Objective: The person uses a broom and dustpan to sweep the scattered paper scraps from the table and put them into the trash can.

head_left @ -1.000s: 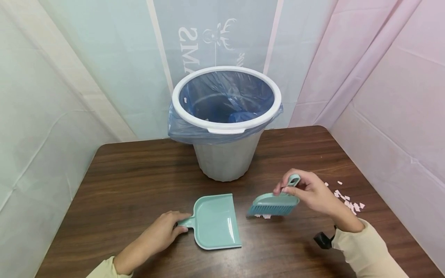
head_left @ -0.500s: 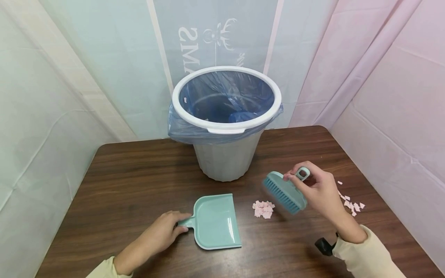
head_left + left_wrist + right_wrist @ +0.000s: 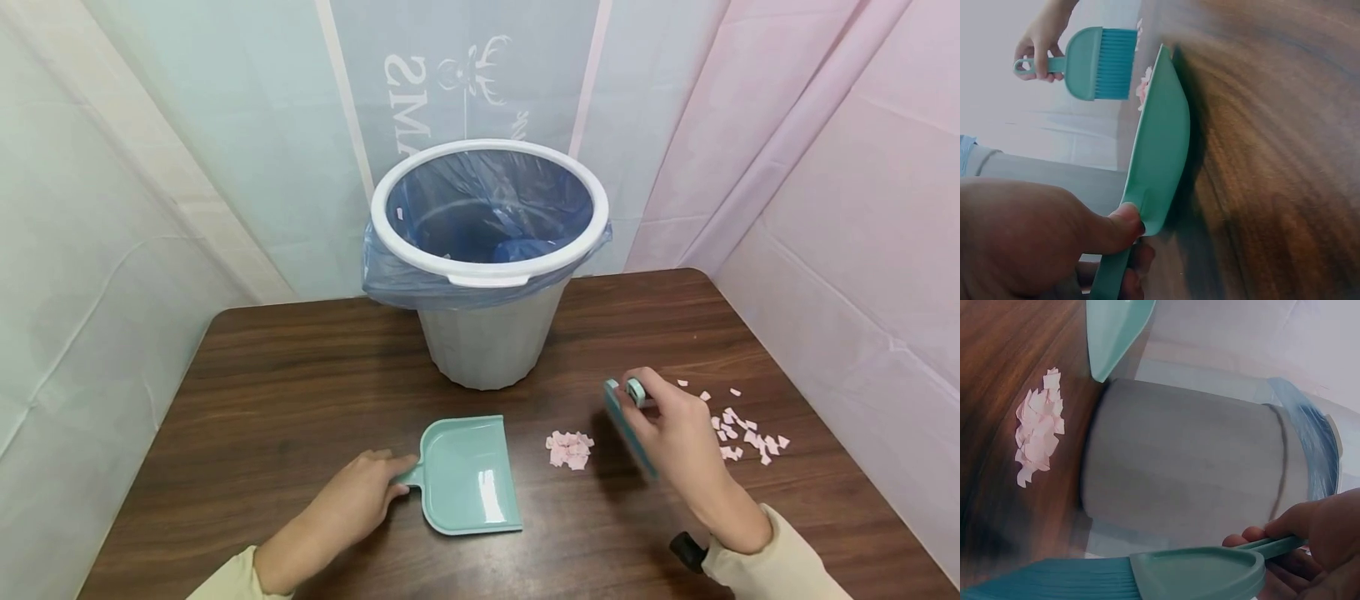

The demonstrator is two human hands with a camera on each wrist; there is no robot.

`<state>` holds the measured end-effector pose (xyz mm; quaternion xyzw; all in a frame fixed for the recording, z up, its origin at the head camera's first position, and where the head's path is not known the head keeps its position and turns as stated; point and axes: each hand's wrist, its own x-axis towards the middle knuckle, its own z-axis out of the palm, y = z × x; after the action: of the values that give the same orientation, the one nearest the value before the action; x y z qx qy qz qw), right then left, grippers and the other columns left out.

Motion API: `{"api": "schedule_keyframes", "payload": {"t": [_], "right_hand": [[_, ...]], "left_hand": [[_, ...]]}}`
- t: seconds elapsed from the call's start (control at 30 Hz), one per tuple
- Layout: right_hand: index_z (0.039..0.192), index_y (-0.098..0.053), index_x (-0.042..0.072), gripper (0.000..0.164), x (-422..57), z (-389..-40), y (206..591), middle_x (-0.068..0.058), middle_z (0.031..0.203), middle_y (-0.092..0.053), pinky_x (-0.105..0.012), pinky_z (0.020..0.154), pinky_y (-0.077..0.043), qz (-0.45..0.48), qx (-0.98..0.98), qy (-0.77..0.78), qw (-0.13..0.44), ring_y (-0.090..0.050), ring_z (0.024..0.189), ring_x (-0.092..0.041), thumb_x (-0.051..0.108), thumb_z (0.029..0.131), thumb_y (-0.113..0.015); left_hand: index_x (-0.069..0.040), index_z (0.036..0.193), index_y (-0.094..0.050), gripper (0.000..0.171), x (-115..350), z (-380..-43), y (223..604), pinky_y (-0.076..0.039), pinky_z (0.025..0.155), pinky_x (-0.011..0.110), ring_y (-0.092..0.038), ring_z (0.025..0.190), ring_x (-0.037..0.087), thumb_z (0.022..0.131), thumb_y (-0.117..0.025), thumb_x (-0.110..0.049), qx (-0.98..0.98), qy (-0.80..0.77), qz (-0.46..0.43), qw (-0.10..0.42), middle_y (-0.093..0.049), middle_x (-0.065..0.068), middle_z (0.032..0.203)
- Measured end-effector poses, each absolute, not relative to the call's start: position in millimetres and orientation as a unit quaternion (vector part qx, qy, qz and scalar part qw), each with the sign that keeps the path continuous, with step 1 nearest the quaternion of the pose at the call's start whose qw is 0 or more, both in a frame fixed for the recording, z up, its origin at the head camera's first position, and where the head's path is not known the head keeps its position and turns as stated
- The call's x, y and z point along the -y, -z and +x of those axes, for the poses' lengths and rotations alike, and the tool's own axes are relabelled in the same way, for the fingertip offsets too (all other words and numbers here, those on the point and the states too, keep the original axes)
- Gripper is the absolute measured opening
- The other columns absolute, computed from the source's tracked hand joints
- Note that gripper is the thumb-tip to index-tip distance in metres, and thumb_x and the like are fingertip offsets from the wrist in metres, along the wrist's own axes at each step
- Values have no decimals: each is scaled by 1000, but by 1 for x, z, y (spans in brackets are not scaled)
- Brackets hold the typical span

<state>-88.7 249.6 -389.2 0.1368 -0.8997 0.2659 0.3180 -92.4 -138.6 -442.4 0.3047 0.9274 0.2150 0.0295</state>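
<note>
My left hand (image 3: 347, 504) grips the short handle of a mint-green dustpan (image 3: 467, 483), which lies on the wooden table with its wide lip toward the right. The left wrist view shows the thumb pressed on top of that handle. In my right hand (image 3: 681, 437) is a matching green hand brush (image 3: 1085, 65), pinched by its looped handle and seen nearly edge-on from the head. Its teal bristles (image 3: 1079, 580) show in the right wrist view. Between pan and brush sits a small heap of pink paper scraps (image 3: 570, 450). More loose scraps (image 3: 751, 437) lie beyond my right hand.
A grey bin (image 3: 487, 342) with a white rim and blue liner (image 3: 480, 187) stands behind the dustpan at the table's back. Fabric-covered walls (image 3: 862, 250) enclose the table (image 3: 285, 392) at the back and sides.
My right hand has lifted the brush off the scrap heap and moved it right, turning it edge-on; the heap now shows fully. The left hand and dustpan stay nearly still.
</note>
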Motion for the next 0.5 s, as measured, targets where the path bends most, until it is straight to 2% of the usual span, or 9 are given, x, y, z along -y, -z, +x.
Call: {"api": "schedule_keyframes", "payload": {"t": [0.23, 0.5], "right_hand": [[88, -61, 13, 29, -248, -90, 397, 6, 74, -60, -11, 58, -49, 134, 904, -279, 293, -61, 65, -4, -8, 81, -79], [87, -60, 16, 30, -233, -90, 399, 8, 74, -60, -13, 57, -49, 141, 904, -298, 274, -60, 64, -2, -9, 82, -77]], "left_hand": [[-3, 121, -72, 36, 134, -94, 439, -59, 79, 44, -69, 88, 32, 86, -80, -6, -934, -185, 304, 23, -71, 12, 95], [-7, 118, -71, 33, 129, -96, 439, -58, 70, 42, -65, 79, 28, 86, -79, -5, -938, -172, 300, 31, -67, 9, 88]]}}
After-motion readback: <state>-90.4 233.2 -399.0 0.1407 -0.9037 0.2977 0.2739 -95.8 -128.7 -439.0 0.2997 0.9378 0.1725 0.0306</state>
